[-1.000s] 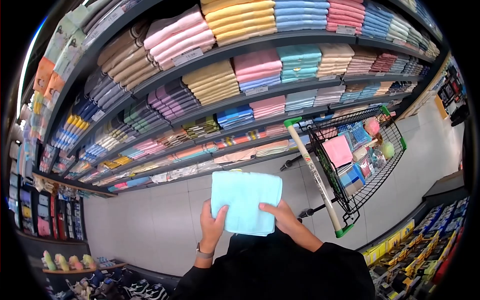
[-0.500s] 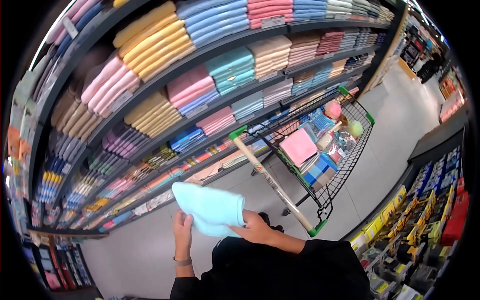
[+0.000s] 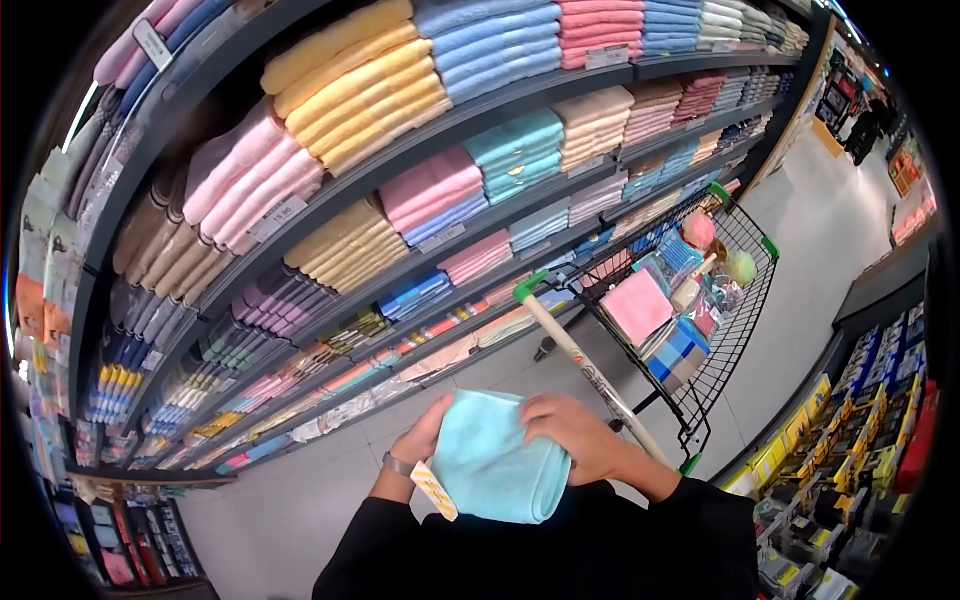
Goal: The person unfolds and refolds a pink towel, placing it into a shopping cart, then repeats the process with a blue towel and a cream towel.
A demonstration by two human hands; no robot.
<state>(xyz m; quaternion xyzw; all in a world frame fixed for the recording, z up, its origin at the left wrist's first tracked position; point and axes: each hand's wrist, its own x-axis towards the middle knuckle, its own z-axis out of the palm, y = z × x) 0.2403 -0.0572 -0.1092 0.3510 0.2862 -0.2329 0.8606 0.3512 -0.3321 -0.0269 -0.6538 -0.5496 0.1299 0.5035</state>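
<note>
A folded aqua towel [image 3: 497, 455] is held in front of my body between both hands. My left hand [image 3: 425, 430] grips its left edge, with the thumb and fingers partly hidden by the cloth. On the right, my right hand [image 3: 575, 437] is closed around the upper right edge, fingers over the top. A yellow-and-white striped tag [image 3: 434, 490] hangs from the towel's lower left side. The towel's rolled fold faces the lower right.
A shopping cart [image 3: 735, 335] stands ahead to the right, holding a pink folded towel [image 3: 637, 308], a blue checked item [image 3: 677, 350] and packaged goods. Shelves of folded towels [image 3: 365, 80] curve along the left. Packaged goods on a display [image 3: 840, 450] line the right.
The towel has turned and come closer to my body, and its striped tag now shows. My right hand has shifted onto its top edge. The view has swung slightly left.
</note>
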